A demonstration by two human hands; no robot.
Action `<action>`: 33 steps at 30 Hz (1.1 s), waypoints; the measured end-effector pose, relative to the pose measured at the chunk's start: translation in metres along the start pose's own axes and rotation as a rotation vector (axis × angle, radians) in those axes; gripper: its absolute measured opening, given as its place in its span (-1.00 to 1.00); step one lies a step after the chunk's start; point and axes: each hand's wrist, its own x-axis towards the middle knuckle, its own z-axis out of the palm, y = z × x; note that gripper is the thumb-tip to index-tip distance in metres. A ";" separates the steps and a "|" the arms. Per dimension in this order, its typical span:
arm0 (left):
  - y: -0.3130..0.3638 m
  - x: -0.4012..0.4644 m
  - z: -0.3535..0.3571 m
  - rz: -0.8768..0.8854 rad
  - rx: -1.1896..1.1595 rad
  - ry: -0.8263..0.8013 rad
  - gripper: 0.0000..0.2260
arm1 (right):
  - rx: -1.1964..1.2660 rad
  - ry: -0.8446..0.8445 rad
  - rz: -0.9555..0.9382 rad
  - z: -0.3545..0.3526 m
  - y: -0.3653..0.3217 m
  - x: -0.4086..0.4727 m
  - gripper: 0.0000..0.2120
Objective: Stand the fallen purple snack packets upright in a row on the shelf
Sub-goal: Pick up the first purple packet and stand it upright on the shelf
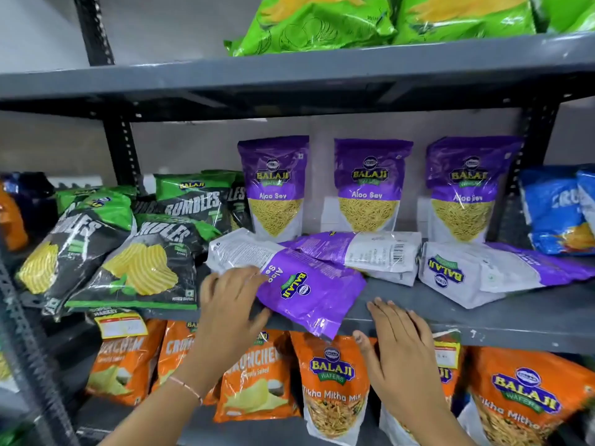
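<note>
Left hand (230, 304) lays loose fingers on the fallen purple packet (309, 294); right hand (402, 342), flat and empty, just right of it.

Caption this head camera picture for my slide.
Left hand touches a fallen purple packet; right hand flat at the shelf edge.

My left hand (230, 304) touches a fallen purple plastic snack packet (310, 296); my right hand (402, 344) lies flat on the grey metal shelf (531, 317).
</note>
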 end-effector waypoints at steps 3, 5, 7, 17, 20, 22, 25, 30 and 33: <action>-0.004 0.016 0.003 0.263 0.057 -0.049 -0.79 | 0.020 0.050 0.017 0.001 -0.002 -0.001 -0.35; -0.004 0.030 0.001 0.372 0.128 -0.104 -0.85 | 0.020 0.070 0.030 0.004 -0.004 -0.001 -0.33; -0.004 0.044 -0.005 0.485 0.206 -0.100 -0.87 | 0.042 0.072 0.034 0.004 -0.004 0.002 -0.33; 0.029 0.113 -0.026 0.170 -0.004 0.145 -0.89 | 0.152 -0.194 0.107 -0.011 -0.069 0.041 -0.19; 0.058 0.144 -0.024 -0.083 -0.245 0.085 -0.89 | 0.508 -0.306 0.102 -0.011 -0.104 0.069 0.05; 0.070 0.161 -0.018 -0.214 -0.388 0.020 -0.87 | 0.793 -0.269 0.131 -0.007 -0.125 0.090 0.06; 0.069 0.176 -0.013 -0.412 -0.726 -0.084 -0.79 | 1.165 -0.108 0.228 0.003 -0.138 0.123 -0.35; 0.031 0.145 -0.027 -0.415 -1.021 0.340 -0.85 | 1.316 -0.121 0.160 0.026 -0.114 0.150 -0.39; -0.011 0.114 -0.011 -0.450 -0.949 0.451 -0.45 | 1.349 -0.110 0.177 0.047 -0.104 0.159 -0.29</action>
